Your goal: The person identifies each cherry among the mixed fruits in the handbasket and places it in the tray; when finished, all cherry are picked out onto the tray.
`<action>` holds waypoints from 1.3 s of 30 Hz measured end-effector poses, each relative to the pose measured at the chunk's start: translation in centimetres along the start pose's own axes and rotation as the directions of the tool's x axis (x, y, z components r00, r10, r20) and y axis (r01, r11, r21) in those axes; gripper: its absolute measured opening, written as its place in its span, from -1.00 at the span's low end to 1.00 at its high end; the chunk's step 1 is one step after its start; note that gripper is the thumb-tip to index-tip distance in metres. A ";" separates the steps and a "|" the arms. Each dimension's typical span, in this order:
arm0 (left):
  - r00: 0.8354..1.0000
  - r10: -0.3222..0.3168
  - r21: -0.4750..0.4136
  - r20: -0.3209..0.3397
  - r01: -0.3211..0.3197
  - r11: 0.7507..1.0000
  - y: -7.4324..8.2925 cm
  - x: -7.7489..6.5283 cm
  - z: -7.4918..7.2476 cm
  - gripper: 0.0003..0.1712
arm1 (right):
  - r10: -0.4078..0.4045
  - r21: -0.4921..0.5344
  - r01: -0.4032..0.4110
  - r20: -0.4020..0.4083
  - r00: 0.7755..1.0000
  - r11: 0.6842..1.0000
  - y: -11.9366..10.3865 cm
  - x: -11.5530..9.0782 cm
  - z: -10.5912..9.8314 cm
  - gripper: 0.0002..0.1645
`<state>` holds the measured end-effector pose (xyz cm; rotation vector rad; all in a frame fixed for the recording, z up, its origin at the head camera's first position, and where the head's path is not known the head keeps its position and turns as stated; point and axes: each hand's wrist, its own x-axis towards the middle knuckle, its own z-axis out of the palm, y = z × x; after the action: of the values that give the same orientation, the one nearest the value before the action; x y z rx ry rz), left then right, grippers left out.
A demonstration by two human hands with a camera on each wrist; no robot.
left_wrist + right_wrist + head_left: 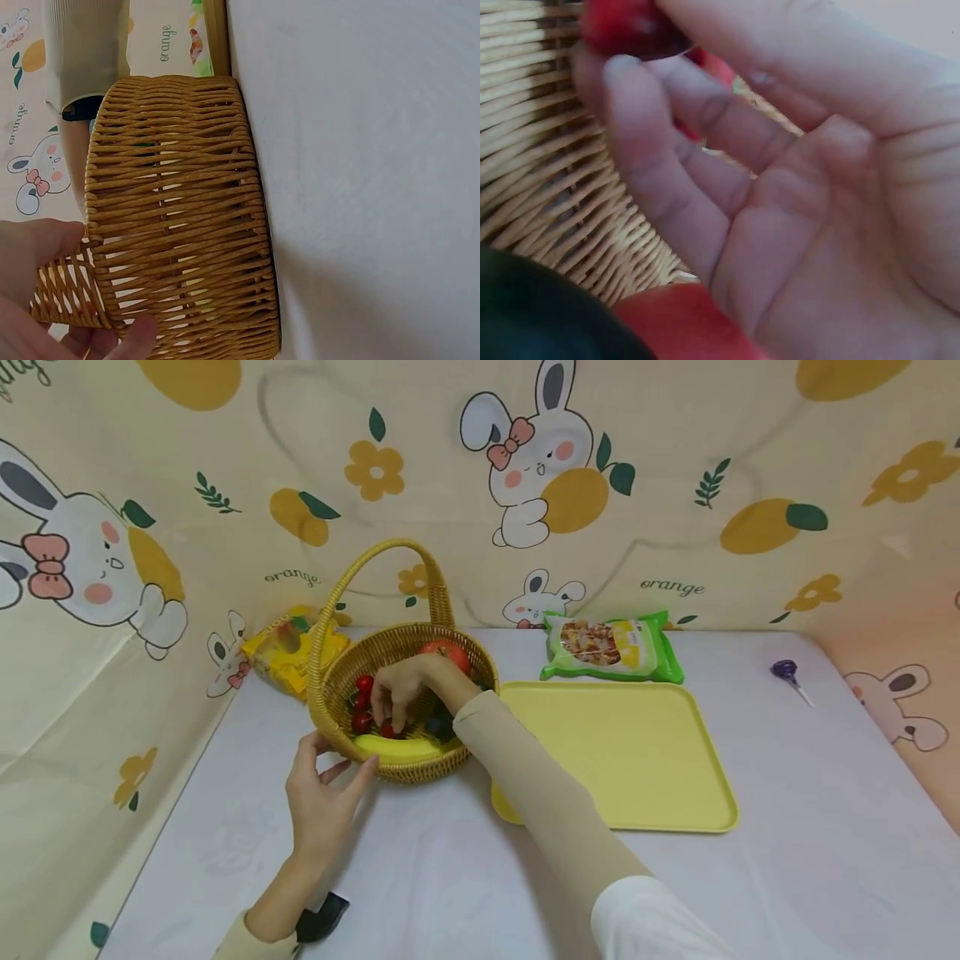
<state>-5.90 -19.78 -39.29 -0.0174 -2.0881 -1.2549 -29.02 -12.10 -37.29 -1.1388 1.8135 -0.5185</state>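
Note:
A wicker basket [416, 772] with a tall arched handle stands on the table, and my left hand [322, 802] grips its near left side below the handle. In the left wrist view, that thumb and fingers lie on the woven wall [180, 225]. My right hand [405, 685] reaches inside the basket. It pinches a small, shiny red cherry-like fruit [630, 26] between thumb and fingertips. More small red fruits [362, 702] lie left of the hand. A banana [397, 748] lies along the near inner wall. A larger red fruit [450, 652] and a dark one [441, 724] are partly hidden.
A yellow tray [615, 760] sits right of the basket, partly under the right forearm. Behind it lies a green snack bag [611, 647]. A yellow bag [281, 652] is left behind the basket, a purple lollipop [785, 671] far right. A black object [322, 918] lies by the left wrist.

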 end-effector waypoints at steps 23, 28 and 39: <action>1.000 -0.015 0.008 -0.008 0.015 1.000 0.1 -0.2 0.2 -0.42 | -0.028 0.319 0.286 -0.623 0.782 0.904 11.8 -21.6 0.1 -0.63; 1.000 -0.005 0.010 -0.009 0.005 1.000 0.4 -0.2 0.0 -0.43 | -0.002 0.212 0.163 -0.602 0.799 0.964 14.7 -20.4 2.1 -0.59; 1.000 0.003 0.006 -0.009 -0.003 1.000 0.4 -0.2 0.1 -0.43 | -0.056 0.063 0.127 -0.649 0.759 0.990 15.5 -18.9 3.6 -0.64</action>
<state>-5.70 -19.41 -39.09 -0.0121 -2.0838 -1.2451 -30.33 12.22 -41.52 -1.0492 2.2816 -1.1696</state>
